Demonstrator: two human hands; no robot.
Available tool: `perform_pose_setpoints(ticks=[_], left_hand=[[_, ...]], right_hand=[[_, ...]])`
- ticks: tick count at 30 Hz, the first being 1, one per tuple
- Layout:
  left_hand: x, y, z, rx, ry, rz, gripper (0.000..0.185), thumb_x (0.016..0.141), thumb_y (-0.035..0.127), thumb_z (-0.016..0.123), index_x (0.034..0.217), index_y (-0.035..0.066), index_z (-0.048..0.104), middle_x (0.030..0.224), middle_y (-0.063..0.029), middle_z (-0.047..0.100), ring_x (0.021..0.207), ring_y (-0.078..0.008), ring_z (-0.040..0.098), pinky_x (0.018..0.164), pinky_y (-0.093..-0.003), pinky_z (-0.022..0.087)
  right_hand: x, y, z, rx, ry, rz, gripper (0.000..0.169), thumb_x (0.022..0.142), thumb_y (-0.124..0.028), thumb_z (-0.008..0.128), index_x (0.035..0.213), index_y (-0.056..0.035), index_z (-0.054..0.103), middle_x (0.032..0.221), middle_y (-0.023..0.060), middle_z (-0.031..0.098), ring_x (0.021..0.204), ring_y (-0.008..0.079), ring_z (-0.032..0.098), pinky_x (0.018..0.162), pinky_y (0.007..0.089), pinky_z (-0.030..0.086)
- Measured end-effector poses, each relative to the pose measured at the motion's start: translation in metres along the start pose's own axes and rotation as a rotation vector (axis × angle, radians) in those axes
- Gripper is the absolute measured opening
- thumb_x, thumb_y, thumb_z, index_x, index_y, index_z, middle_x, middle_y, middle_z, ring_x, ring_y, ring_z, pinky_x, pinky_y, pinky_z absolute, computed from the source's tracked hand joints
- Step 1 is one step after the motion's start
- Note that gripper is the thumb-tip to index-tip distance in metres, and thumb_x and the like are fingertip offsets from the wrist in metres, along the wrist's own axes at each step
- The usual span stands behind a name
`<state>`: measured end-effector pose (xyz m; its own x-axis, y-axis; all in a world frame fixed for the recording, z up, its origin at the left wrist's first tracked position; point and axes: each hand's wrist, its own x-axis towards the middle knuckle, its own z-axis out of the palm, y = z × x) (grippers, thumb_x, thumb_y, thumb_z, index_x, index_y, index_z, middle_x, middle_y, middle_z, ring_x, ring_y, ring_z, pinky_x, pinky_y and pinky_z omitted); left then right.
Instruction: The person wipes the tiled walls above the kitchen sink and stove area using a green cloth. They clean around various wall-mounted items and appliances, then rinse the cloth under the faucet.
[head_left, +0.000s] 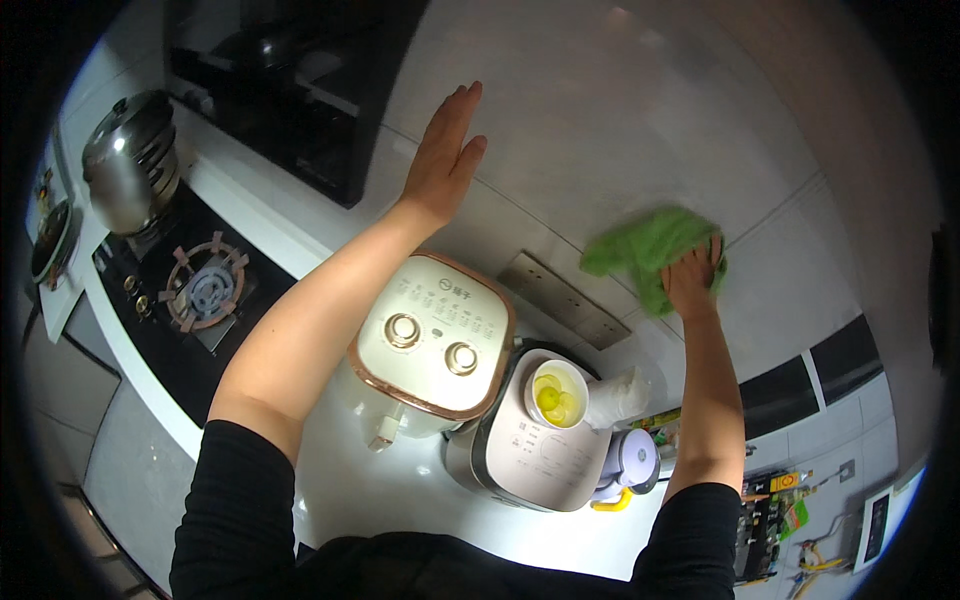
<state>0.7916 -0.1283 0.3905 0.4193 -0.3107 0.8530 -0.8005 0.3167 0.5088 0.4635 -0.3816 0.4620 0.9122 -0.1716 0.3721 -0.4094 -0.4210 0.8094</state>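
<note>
Pressed against the grey tiled wall (555, 127), a green cloth (649, 251) lies bunched under my right hand (691, 277). My left hand (442, 161) is raised beside the black range hood (300, 112), fingers extended and holding nothing; whether it touches the wall is hard to tell. Below my left forearm stands a cream air fryer (435, 337) with two knobs and a copper-coloured rim. A metallic socket strip (562, 300) runs along the wall between the air fryer and the cloth.
A rice cooker (547, 457) carries a white bowl (556, 394) with yellow-green slices. Beside it are a clear plastic bag (619, 394) and a lilac appliance (634, 457). At left, a steel steamer pot (131, 165) stands on the gas hob (202, 292). Bottles (787, 480) occupy the far right.
</note>
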Motion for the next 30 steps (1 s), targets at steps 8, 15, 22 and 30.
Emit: perform_pose_setpoints(ticks=[8, 15, 22, 30], left_hand=[[0.000, -0.021, 0.070, 0.331, -0.184, -0.234, 0.069, 0.097, 0.039, 0.043, 0.152, 0.017, 0.008, 0.156, -0.0196, -0.010, 0.145, -0.0361, -0.008, 0.111, -0.0591, 0.008], [0.000, -0.051, 0.102, 0.379, -0.009, -0.214, 0.079, 0.091, 0.044, 0.052, 0.153, 0.020, 0.009, 0.157, -0.0170, -0.011, 0.145, -0.0340, -0.011, 0.110, -0.0608, 0.000], [-0.012, -0.066, 0.095, 0.528, 0.018, -0.082, 0.081, 0.089, 0.042, 0.056, 0.153, 0.024, 0.009, 0.158, -0.0149, -0.007, 0.145, -0.0334, -0.008, 0.111, -0.0598, 0.000], [-0.011, -0.059, 0.148, 0.427, 0.068, -0.112, 0.080, 0.090, 0.036, 0.054, 0.153, 0.020, 0.007, 0.158, -0.0153, -0.007, 0.145, -0.0325, -0.010, 0.111, -0.0576, -0.005]], right_hand=[[-0.143, 0.008, 0.076, 0.147, -0.007, -0.085, 0.035, 0.069, -0.027, 0.069, 0.102, -0.0145, 0.071, 0.112, 0.0026, 0.062, 0.116, 0.0268, 0.047, 0.114, 0.0600, 0.010], [0.003, -0.080, 0.044, 0.259, 0.352, -0.366, 0.008, 0.076, -0.021, 0.063, 0.072, -0.0232, 0.057, 0.073, -0.0033, 0.048, 0.088, 0.0175, 0.051, 0.111, 0.0548, 0.022], [0.034, 0.018, -0.025, 0.153, 0.532, 0.276, 0.018, 0.083, -0.021, 0.059, 0.098, -0.0161, 0.067, 0.103, 0.0024, 0.062, 0.106, 0.0236, 0.052, 0.106, 0.0529, 0.028], [-0.202, 0.206, 0.127, -0.504, 0.453, 1.425, 0.039, 0.093, -0.026, 0.048, 0.125, -0.0051, 0.055, 0.125, 0.0184, 0.054, 0.119, 0.0367, 0.046, 0.104, 0.0520, 0.029]])
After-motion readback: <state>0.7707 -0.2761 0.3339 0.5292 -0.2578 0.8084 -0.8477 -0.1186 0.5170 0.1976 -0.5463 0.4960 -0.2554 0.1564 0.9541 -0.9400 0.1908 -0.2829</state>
